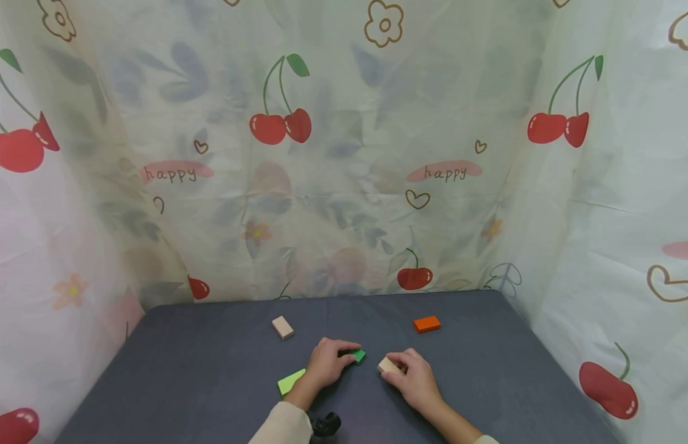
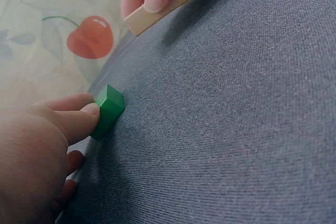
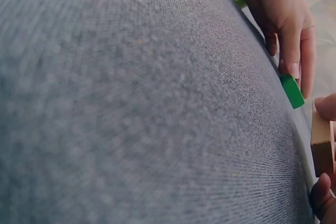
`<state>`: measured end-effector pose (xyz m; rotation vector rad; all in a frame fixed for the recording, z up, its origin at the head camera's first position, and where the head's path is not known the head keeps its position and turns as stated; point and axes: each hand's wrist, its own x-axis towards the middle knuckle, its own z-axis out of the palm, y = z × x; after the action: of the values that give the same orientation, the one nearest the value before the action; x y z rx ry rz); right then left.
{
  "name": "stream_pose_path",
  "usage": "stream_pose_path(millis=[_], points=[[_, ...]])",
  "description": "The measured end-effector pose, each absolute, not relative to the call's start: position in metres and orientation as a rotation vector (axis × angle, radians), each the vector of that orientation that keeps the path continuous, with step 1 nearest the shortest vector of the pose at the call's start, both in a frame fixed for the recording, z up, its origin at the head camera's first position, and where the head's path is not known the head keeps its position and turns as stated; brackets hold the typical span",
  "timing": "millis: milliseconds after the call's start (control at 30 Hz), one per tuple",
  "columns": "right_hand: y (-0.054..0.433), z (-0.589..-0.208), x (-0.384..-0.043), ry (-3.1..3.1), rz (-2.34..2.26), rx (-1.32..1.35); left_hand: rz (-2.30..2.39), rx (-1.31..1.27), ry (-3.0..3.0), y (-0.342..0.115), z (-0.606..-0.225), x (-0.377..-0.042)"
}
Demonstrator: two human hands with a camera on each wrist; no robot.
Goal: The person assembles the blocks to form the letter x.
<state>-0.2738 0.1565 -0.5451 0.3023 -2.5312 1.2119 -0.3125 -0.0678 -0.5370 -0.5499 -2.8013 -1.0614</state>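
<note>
Near the middle of the dark table, my left hand (image 1: 327,362) pinches a green block (image 2: 109,109) between thumb and fingers, and one end of the block sticks out past the fingertips. Just to the right, my right hand (image 1: 417,379) grips a natural wood block (image 1: 387,365) by its edges. In the left wrist view this wooden block (image 2: 167,4) is tilted, with its shadow on the cloth below. A short gap separates the two held blocks. Beside the left wrist lies a light green block (image 1: 290,382), partly hidden by that arm.
Toward the back of the table (image 1: 210,364) lie a pale wood block (image 1: 282,327) on the left and an orange-red block (image 1: 427,324) on the right. A patterned curtain (image 1: 332,234) encloses the back and sides. Something black (image 1: 326,424) shows by the left sleeve.
</note>
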Motion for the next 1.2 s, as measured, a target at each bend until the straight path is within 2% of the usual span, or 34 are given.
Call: stream_pose_path(millis=[1200], points=[[0.149, -0.543, -0.287, -2.654, 1.121, 0.368, -1.053, -0.545, -2.802, -0.068, -0.536, -0.312]])
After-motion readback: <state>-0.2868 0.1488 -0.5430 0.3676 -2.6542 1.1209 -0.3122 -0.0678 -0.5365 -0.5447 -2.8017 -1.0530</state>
